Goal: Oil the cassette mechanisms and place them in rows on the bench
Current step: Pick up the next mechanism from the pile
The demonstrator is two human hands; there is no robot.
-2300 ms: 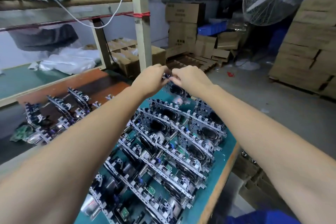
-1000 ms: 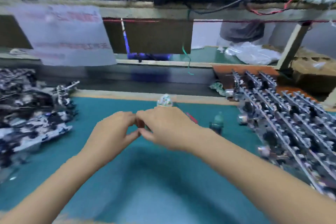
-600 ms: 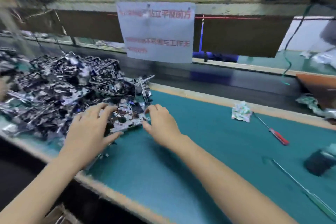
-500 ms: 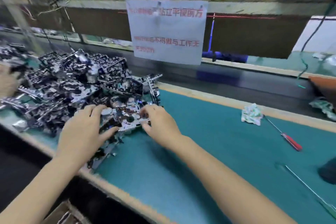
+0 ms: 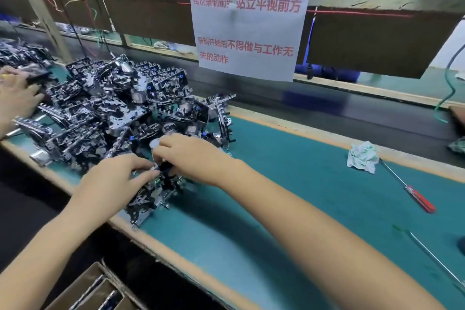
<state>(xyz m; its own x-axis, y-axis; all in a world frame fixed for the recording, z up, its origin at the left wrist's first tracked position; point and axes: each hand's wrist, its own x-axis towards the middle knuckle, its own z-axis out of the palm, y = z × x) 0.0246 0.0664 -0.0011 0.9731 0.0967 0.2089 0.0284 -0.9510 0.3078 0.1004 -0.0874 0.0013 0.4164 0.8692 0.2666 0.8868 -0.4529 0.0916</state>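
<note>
A large heap of cassette mechanisms [image 5: 118, 106] is piled on the left of the green bench [image 5: 289, 184], reaching to its near edge. One cassette mechanism [image 5: 153, 196] is held at the near foot of the heap, tilted, close to the bench's wooden lip. It is pinched along its upper edge by the curled fingers of the left hand [image 5: 110, 181], and the fingers of the right hand [image 5: 193, 156] are curled round its far end; the contact itself is partly hidden by the right hand. A paper notice [image 5: 247, 33] with red characters is hung above the conveyor belt [image 5: 327, 108] behind the bench. A crumpled rag [image 5: 362, 160] is seen on the right, touching the tip of a red-handled screwdriver [image 5: 409, 190], and a thin metal rod [image 5: 435, 259] lies nearer the right edge. Another person's hand [image 5: 15, 98] is seen at the far left. Compared with half a second ago, the mechanism has been drawn out of the heap toward the bench edge, and both hands have closed more tightly on it.
</note>
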